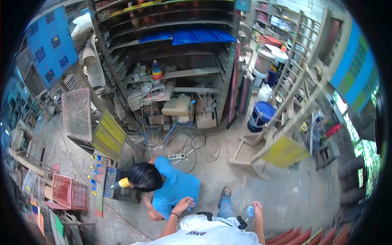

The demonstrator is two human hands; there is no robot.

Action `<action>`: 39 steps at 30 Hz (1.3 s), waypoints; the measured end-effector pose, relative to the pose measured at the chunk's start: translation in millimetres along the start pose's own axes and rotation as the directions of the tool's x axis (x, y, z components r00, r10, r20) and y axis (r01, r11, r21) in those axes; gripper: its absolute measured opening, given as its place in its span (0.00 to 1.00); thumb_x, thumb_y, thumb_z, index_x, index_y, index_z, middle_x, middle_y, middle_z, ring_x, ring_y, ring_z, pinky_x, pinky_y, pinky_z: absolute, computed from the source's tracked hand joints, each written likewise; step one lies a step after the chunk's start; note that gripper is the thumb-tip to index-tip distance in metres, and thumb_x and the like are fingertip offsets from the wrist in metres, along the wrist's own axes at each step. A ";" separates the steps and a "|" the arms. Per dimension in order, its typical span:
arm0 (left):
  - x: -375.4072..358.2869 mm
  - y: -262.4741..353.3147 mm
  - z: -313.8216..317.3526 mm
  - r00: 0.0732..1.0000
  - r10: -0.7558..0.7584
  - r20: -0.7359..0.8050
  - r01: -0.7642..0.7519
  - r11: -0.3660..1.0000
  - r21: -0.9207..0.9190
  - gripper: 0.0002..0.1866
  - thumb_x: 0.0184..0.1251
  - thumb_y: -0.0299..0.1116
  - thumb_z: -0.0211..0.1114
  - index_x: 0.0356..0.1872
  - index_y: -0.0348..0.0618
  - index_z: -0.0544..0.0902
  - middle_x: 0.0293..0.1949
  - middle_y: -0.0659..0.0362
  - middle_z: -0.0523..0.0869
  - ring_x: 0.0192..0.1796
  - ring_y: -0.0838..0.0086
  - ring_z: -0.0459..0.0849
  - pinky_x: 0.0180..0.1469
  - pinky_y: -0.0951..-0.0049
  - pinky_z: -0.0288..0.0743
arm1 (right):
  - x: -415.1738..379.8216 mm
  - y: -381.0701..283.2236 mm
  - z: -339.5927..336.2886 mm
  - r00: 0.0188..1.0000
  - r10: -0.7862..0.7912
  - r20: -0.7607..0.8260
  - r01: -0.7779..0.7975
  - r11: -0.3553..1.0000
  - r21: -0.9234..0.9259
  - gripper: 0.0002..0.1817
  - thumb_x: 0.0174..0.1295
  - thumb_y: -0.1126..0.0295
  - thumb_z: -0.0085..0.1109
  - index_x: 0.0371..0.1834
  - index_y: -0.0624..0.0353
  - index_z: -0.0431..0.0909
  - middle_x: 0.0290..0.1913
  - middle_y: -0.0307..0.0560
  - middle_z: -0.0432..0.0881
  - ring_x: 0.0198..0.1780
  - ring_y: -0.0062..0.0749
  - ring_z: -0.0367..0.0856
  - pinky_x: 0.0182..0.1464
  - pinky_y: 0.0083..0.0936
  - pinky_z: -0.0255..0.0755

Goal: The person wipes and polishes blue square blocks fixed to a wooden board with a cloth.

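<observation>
My left hand (183,206), with a dark band at the wrist, is raised in front of my white shirt. Its fingers are curled in; what they hold, if anything, cannot be made out. Close behind it is the blue shirt (174,183) of a crouching co-worker. Out to the other side, my right hand (257,207) grips a small blue rounded object (250,211), whose kind is too small to tell. Below that hand lies bare concrete floor (277,204). My sandalled foot (226,192) shows between my hands.
Beside the co-worker's head is a yellow-and-grey object (121,183). A wooden rack (196,73) stands ahead, with coiled cable (196,143) and a power strip (177,156) on the floor. A blue bucket (262,114) and wooden frame (265,151) are right; a red basket (73,194) is left.
</observation>
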State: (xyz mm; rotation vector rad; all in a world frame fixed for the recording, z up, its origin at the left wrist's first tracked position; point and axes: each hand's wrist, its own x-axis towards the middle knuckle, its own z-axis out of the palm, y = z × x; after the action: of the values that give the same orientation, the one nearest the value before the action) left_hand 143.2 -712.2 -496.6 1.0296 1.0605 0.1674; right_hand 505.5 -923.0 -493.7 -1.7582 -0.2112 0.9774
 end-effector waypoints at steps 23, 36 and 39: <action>153.9 244.6 -7.3 0.864 0.118 -0.489 -0.306 0.895 -0.326 0.14 0.68 0.34 0.43 0.43 0.36 0.73 0.38 0.51 0.82 0.39 0.67 0.82 0.39 0.71 0.74 | 237.9 -500.8 280.1 0.388 -0.431 0.815 0.262 0.899 0.350 0.13 0.57 0.68 0.53 0.37 0.69 0.76 0.24 0.50 0.79 0.25 0.27 0.79 0.30 0.20 0.73; 109.0 371.7 -96.5 0.597 0.334 -0.730 -0.649 0.736 -0.194 0.16 0.67 0.40 0.45 0.41 0.36 0.73 0.33 0.50 0.83 0.35 0.68 0.82 0.37 0.73 0.75 | 231.3 -753.8 350.0 0.203 -0.879 0.431 0.618 0.456 0.641 0.11 0.58 0.69 0.52 0.38 0.66 0.75 0.36 0.50 0.80 0.31 0.24 0.78 0.27 0.17 0.72; 93.8 419.4 -122.0 0.501 0.432 -0.750 -0.772 0.615 -0.162 0.17 0.66 0.41 0.48 0.41 0.33 0.72 0.32 0.48 0.82 0.35 0.67 0.82 0.37 0.72 0.77 | 243.3 -800.2 368.2 0.223 -0.873 0.435 0.564 0.479 0.673 0.20 0.59 0.58 0.53 0.46 0.65 0.71 0.42 0.55 0.79 0.31 0.24 0.79 0.26 0.16 0.71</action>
State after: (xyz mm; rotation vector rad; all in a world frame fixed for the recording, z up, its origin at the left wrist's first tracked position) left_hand 239.6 -353.8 -247.9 0.8483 1.1085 1.4547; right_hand 650.1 -187.4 28.8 -0.5561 -1.2318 0.8350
